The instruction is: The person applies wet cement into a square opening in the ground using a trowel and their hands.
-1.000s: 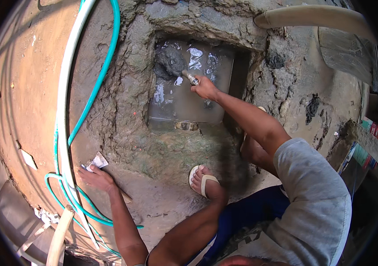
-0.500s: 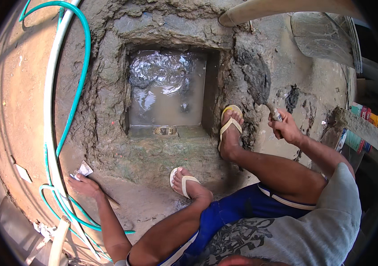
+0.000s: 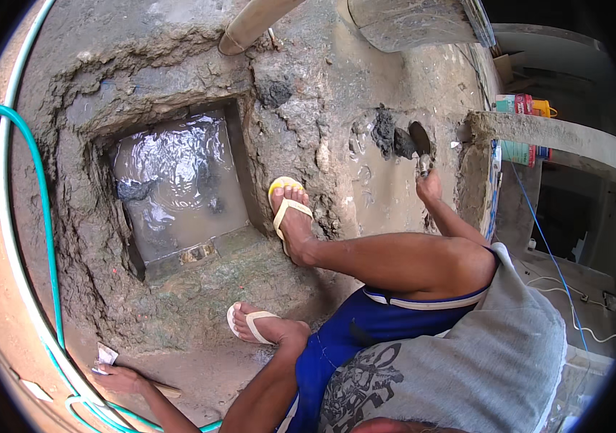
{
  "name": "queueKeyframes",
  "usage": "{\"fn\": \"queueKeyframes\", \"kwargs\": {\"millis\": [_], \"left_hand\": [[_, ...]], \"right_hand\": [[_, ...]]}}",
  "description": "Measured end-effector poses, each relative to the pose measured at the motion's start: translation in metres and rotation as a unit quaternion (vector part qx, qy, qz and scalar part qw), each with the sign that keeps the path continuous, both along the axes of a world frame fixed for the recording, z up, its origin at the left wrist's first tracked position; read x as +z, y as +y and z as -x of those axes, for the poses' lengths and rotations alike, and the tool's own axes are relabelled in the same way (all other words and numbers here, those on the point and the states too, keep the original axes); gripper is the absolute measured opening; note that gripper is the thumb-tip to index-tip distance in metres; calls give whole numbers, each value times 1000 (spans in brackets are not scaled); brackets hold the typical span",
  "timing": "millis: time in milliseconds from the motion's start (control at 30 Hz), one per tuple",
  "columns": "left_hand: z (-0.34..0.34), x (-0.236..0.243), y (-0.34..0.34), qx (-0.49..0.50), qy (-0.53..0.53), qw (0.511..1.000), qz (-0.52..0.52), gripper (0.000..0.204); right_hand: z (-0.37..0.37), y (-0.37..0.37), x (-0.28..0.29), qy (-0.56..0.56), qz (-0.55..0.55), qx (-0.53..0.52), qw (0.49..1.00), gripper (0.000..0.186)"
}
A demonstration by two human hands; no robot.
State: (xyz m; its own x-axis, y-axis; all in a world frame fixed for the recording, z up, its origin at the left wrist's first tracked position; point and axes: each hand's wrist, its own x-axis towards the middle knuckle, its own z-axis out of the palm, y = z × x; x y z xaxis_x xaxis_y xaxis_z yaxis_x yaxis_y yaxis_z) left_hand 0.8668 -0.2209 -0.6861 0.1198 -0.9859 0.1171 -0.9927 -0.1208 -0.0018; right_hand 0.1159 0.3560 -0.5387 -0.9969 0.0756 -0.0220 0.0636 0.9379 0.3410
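At the upper right of the frame the right hand (image 3: 429, 186) is closed around the handle of a small trowel (image 3: 421, 144), whose dark blade points up and touches a lump of wet grey mortar (image 3: 387, 133) on the rough cement surface. At the lower left the left hand (image 3: 122, 377) rests flat on the ground, fingers spread and loose; a small white scrap (image 3: 106, 356) lies touching its fingertips and a thin wooden stick (image 3: 165, 390) lies just beside the palm, but I cannot tell whether it grips either of them. Left of centre is a square pit (image 3: 174, 184) with rough cement walls, holding shallow, muddy water that glints in the light. Two feet in yellow sandals stand near it: one (image 3: 288, 209) on the pit's right edge, the other (image 3: 252, 323) below it. A green hose (image 3: 42, 216) and a white pipe (image 3: 13, 260) curve together down the left edge of the frame. A pale pipe (image 3: 254, 25) crosses the top centre.
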Motion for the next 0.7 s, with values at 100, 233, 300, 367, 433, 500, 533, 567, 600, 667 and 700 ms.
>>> {"fn": "queueKeyframes", "kwargs": {"millis": [100,233,300,367,433,500,533,567,600,667,700], "left_hand": [[0,5,1,-13,-3,1000,19,65],[-8,12,-8,-16,19,999,40,65],[1,10,-11,-33,8,998,48,64],[1,9,-12,-27,10,999,36,65],[-1,5,-12,-11,23,1000,16,67],[-7,14,-11,5,19,1000,2,67],[-21,17,-12,15,7,1000,6,67],[-13,17,-9,19,9,1000,-4,67],[4,14,-6,23,18,999,-14,67],[9,12,-6,14,21,1000,-18,68],[16,12,-4,17,34,999,-14,68]], "right_hand": [[0,4,27,71,-1,-22,997,36],[1,-66,55,-37,46,68,996,33],[9,-106,47,-146,99,168,970,38],[-13,-209,34,-280,80,247,924,44],[-30,-287,-1,-337,34,385,858,43],[-57,-360,-52,-384,31,498,777,40],[-76,-396,-83,-393,17,534,748,40],[-90,-422,-113,-391,34,546,740,39],[-97,-442,-142,-383,61,539,748,39],[-122,-486,-193,-411,63,464,782,42],[-133,-501,-215,-405,80,437,799,42]]}}
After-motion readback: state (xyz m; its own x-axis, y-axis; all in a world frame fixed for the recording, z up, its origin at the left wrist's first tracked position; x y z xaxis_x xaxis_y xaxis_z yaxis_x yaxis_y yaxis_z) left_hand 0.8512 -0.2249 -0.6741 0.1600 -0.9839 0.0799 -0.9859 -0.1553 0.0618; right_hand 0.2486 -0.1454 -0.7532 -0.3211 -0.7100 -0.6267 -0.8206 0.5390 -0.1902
